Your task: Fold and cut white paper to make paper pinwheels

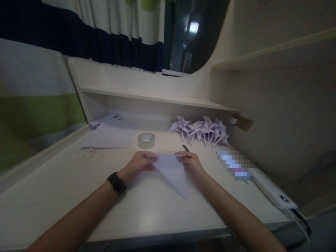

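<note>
Between my two hands is a white sheet of paper (172, 171), folded into a triangle whose point hangs toward me. My left hand (141, 162), with a black watch (117, 183) on its wrist, pinches the upper left corner. At the upper right corner my right hand (191, 162) pinches the same sheet, thumb on top. Just beyond the paper stands a roll of clear tape (146, 140). A dark, thin blade-like tool (185, 148) lies behind my right hand, partly hidden by it.
Several folded paper pinwheels (201, 131) are heaped at the back right. A stack of white paper (110, 133) lies back left, with small pale scraps (89, 153) before it. On the right are a blurred-out device (233, 165) and a white box-shaped device (274, 190) with cables.
</note>
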